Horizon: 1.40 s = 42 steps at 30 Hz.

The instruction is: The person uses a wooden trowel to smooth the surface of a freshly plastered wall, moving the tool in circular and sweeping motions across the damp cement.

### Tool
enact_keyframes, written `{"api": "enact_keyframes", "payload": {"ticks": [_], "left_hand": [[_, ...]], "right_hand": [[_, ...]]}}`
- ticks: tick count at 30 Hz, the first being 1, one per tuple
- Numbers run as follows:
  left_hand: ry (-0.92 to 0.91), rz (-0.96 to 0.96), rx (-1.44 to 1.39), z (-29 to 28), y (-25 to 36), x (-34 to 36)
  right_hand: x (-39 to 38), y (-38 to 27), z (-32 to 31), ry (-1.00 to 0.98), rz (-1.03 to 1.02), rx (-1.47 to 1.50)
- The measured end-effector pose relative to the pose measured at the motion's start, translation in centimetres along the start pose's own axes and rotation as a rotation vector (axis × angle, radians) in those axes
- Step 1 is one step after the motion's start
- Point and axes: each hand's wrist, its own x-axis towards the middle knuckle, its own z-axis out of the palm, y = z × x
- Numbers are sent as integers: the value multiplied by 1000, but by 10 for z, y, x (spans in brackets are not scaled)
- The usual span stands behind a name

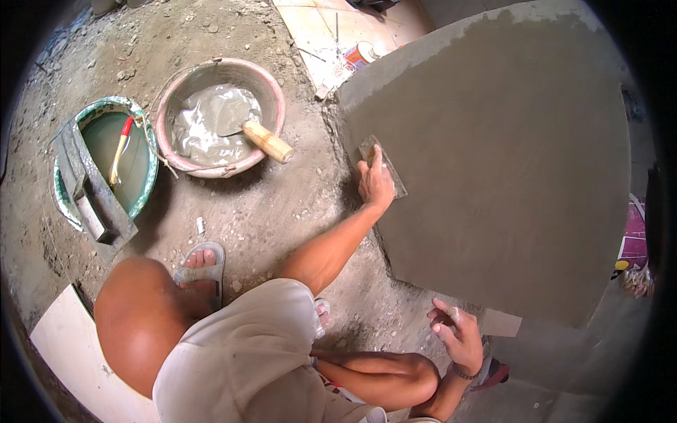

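My left hand [377, 185] is closed on a small flat plastering trowel [397, 182], index finger stretched along its back. The blade lies against the left edge of a wide slab coated in smooth grey cement [501, 162]. Its far edge shows a lighter, uneven strip. Below the slab's near edge, my right hand [462, 338] holds nothing; its fingers are loosely bent and apart, with grey smears on them. The hand looks close to the edge, but whether it touches I cannot tell.
A pinkish bowl [277, 134] holds wet cement and a wooden-handled trowel [266, 141]. Left of it, a green-rimmed tub [154, 166] contains water and a red-tipped brush [117, 155]; a long steel float [88, 187] lies across its rim. An orange can [361, 54] stands behind the slab.
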Motion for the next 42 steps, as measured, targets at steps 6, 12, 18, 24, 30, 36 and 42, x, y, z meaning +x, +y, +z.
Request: {"api": "enact_keyframes", "payload": {"ticks": [6, 12, 18, 24, 30, 36, 42], "left_hand": [[28, 120, 29, -1, 5, 7], [72, -63, -33, 5, -5, 22], [15, 110, -5, -5, 32, 9], [55, 100, -18, -9, 31, 11], [-39, -43, -36, 2, 25, -23], [44, 523, 68, -17, 95, -14], [130, 81, -85, -23, -3, 54]], "right_hand": [[-4, 4, 8, -80, 74, -15], [-13, -8, 8, -37, 64, -18], [-32, -3, 3, 80, 70, -24], [-36, -6, 10, 91, 154, -58], [-56, -4, 7, 150, 128, -3], [-52, 5, 11, 93, 129, -17], [-34, 2, 7, 59, 209, -49]]}}
